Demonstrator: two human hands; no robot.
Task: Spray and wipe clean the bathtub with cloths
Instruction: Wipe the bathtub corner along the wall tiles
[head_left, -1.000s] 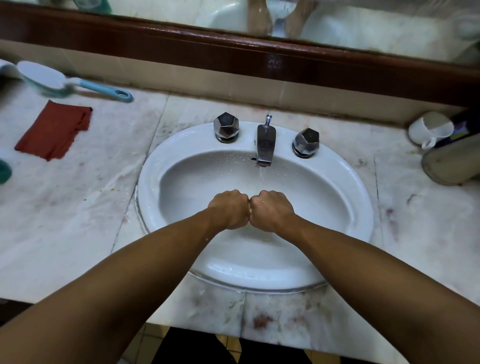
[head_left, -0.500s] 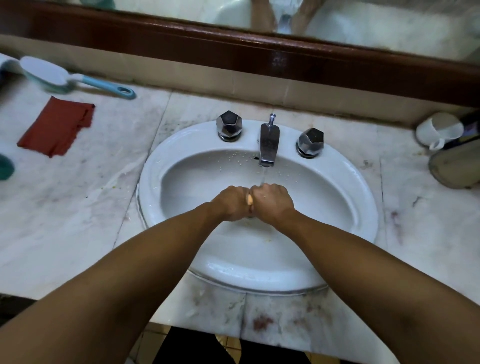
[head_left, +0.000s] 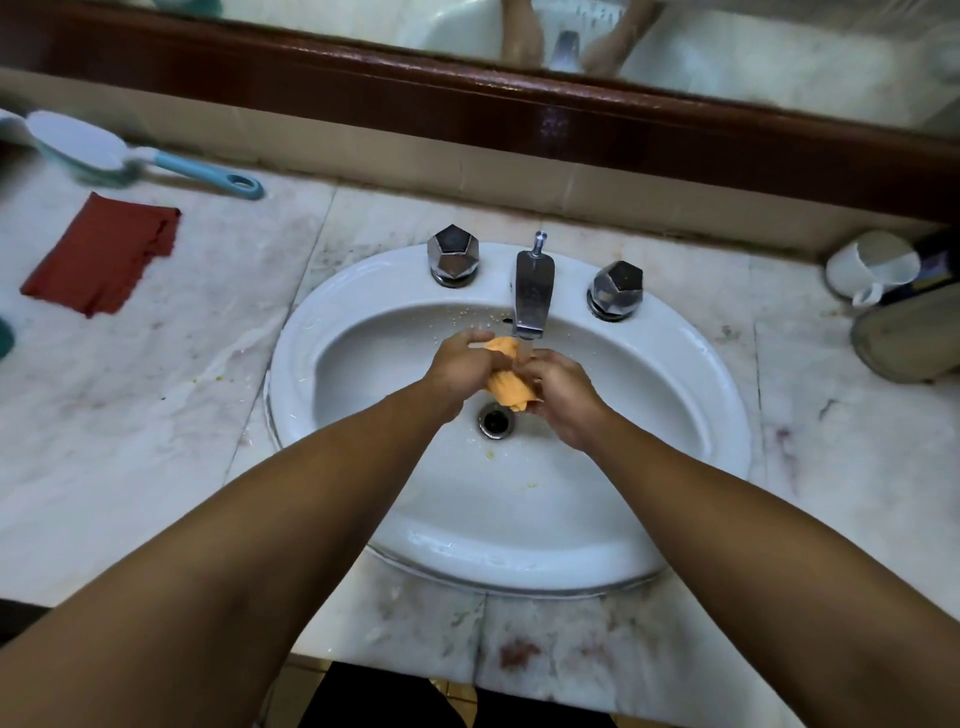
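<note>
An orange cloth is bunched between both hands over the white sink basin, right under the chrome faucet spout. Water runs from the spout onto the cloth. My left hand grips its left side and my right hand grips its right side. A red cloth lies flat on the marble counter at the far left. No bathtub is in view.
Two chrome tap knobs flank the spout, and the drain is below the hands. A teal-handled scrub brush lies at the back left. A white mug and a beige container stand at the right edge.
The hands, pressed together as fists before, have drawn apart and moved up under the spout, so the orange cloth now shows between them.
</note>
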